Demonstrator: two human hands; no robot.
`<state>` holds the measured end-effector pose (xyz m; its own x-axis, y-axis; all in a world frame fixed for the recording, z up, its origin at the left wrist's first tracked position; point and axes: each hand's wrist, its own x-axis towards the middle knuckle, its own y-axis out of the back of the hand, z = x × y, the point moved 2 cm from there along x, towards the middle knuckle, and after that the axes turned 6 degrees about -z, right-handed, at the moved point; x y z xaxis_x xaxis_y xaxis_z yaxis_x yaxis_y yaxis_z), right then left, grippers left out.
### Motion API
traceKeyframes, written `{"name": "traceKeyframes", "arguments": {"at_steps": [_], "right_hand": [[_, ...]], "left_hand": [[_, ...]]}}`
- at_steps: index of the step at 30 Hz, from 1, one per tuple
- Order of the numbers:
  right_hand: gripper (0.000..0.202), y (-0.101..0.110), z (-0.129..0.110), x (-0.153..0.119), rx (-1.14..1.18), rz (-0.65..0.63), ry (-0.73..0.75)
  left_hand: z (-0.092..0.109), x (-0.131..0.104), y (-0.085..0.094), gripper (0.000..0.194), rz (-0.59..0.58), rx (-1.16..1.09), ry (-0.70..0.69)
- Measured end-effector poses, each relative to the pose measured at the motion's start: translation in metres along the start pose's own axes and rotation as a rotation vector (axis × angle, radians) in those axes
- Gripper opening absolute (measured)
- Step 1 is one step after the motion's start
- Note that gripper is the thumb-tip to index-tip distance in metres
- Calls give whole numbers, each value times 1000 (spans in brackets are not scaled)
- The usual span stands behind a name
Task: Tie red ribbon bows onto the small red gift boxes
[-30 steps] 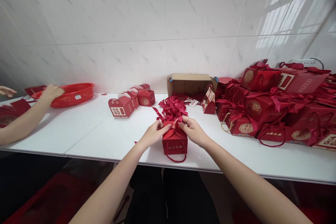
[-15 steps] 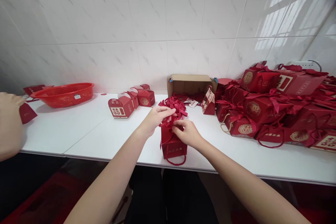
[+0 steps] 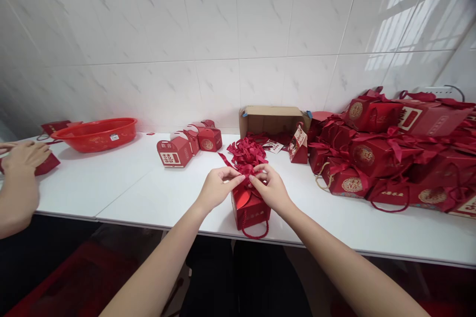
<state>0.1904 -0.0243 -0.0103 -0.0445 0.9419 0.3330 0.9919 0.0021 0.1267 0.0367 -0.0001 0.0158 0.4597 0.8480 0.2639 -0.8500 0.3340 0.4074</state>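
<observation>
A red gift box with a rope handle stands near the table's front edge. Above its top, a red ribbon is pinched between the fingertips of my left hand and my right hand. Both hands are closed, thumbs and fingers almost meeting over the box. Just behind lies a heap of red ribbons, one loose end sticking out to the left. My fingers partly cover the box's top, so the ribbon's exact loop is hard to make out.
Many red gift boxes are piled on the right. Behind the ribbons lies an open cardboard box beside a small triangular box. Several red boxes stand left of centre. Farther left are a red basin and a co-worker's hands.
My hands have come together over the box's top, now both pinching the ribbon. The box shows slightly farther right. The co-worker's hands have lowered onto a red box at the left.
</observation>
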Motion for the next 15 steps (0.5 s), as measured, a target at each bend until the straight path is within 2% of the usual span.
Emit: {"name": "traceKeyframes", "arguments": {"at_steps": [3,8,15], "right_hand": [[30,-2,0,-2,75,40,12],[19,-3,-4,-6,-92,73,94],[10,-1,-6,-8,-228,142,104]], "left_hand": [[-1,-6,-7,19,39,-20,-52],[-7,-10,-18,15,89,3,-127],[-18,-8,-27,10,175,-35,-130]]}}
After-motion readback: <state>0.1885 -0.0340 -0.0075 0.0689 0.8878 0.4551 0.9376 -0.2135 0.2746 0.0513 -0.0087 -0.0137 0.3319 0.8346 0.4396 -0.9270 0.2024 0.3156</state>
